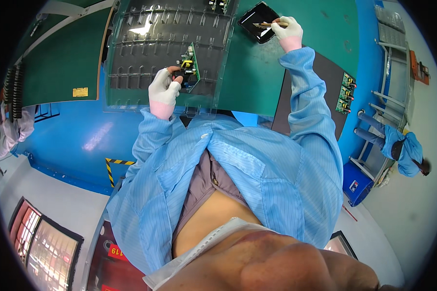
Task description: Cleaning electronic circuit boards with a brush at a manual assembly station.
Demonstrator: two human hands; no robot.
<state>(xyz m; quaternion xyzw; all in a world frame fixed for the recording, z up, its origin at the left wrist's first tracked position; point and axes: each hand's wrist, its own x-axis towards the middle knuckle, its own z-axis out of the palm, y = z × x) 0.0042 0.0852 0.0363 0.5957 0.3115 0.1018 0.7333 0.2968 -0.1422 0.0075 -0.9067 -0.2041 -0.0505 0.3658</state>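
Note:
My left hand point(164, 88), in a white glove, grips a green circuit board point(191, 68) on edge over a clear plastic slotted tray point(145, 53). My right hand point(287, 27), also gloved, holds a thin brush point(268, 24) whose tip rests in a small black dish point(259, 20) at the far side of the green bench mat point(257, 72). Both arms wear a light blue striped coat.
Several green circuit boards point(346, 92) lie on a dark mat point(331, 77) at the right. Another person in a blue coat point(404, 150) sits at the far right by a metal rack point(391, 39). A blue floor area lies below the bench.

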